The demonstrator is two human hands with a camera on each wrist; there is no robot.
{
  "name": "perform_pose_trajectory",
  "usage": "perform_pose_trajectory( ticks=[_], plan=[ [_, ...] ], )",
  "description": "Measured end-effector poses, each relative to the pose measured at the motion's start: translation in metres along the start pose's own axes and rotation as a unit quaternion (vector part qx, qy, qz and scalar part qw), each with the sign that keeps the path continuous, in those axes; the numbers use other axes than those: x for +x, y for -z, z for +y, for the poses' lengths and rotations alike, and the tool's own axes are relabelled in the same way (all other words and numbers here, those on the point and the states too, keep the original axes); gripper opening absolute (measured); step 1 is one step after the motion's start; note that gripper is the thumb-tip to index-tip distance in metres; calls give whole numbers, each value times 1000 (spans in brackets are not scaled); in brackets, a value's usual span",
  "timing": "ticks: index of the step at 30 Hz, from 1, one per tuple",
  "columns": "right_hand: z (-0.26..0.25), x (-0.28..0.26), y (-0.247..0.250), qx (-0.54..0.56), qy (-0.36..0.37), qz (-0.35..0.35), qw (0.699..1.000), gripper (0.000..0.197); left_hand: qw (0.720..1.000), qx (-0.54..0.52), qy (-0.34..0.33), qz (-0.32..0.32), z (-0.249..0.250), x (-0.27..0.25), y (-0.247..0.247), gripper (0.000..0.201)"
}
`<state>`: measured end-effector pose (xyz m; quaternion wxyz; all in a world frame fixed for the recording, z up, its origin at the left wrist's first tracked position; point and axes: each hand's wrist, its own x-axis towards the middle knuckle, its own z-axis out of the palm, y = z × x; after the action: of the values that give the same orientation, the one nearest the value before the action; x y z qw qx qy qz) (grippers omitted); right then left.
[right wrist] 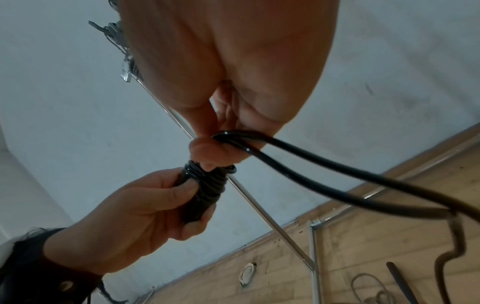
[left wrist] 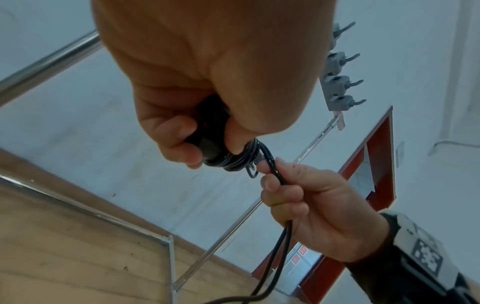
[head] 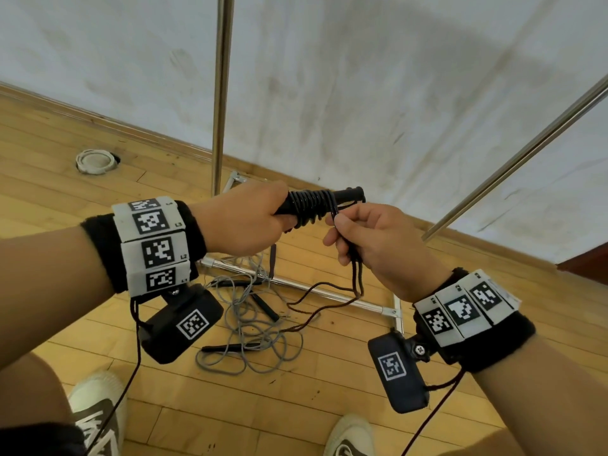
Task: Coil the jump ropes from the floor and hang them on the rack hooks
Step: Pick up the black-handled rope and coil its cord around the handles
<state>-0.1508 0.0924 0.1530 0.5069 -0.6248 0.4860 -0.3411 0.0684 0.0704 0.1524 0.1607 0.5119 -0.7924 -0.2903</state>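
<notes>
My left hand (head: 250, 222) grips the black jump rope handles (head: 348, 195), which carry several tight turns of black rope (head: 312, 207). In the left wrist view the same coil (left wrist: 233, 160) sits just under my left fingers (left wrist: 179, 148). My right hand (head: 371, 235) pinches the doubled black rope (right wrist: 298, 160) right beside the coil, and the loose rest (head: 316, 304) trails down to the floor. A grey jump rope (head: 253, 334) with black handles lies tangled on the floor below my hands. A row of grey rack hooks (left wrist: 340, 82) shows high up in the left wrist view.
The rack's steel upright (head: 222, 93) stands just behind my hands, a slanted steel rail (head: 513, 159) runs at the right, and its base frame (head: 296, 284) lies on the wooden floor. A white round floor fitting (head: 95, 161) sits far left. My shoes (head: 95, 409) are near the bottom edge.
</notes>
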Motion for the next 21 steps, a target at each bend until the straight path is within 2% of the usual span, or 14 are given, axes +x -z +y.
perform_pose_trajectory(
  ticks=[3,7,13,16,19,21],
  plan=[
    [4,-4,1,2,-3,5,1000,23,999,-44,-3,-2,4,-2,3,10],
    [10,-8,2,-60,-3,12,998,35,994,-103,-16,-26,6,-7,6,5],
    [16,-11,10,-154,47,-39,986,23,982,-162,-38,-91,7,-17,10,7],
    [22,-10,14,-156,54,-63,984,24,975,-182,-38,-122,7,-21,11,4],
    [25,-11,16,-158,41,-64,985,17,970,-192,-40,-144,8,-24,13,7],
    [26,-11,19,-205,60,-57,975,14,968,-189,-49,-156,8,-26,14,12]
  ],
)
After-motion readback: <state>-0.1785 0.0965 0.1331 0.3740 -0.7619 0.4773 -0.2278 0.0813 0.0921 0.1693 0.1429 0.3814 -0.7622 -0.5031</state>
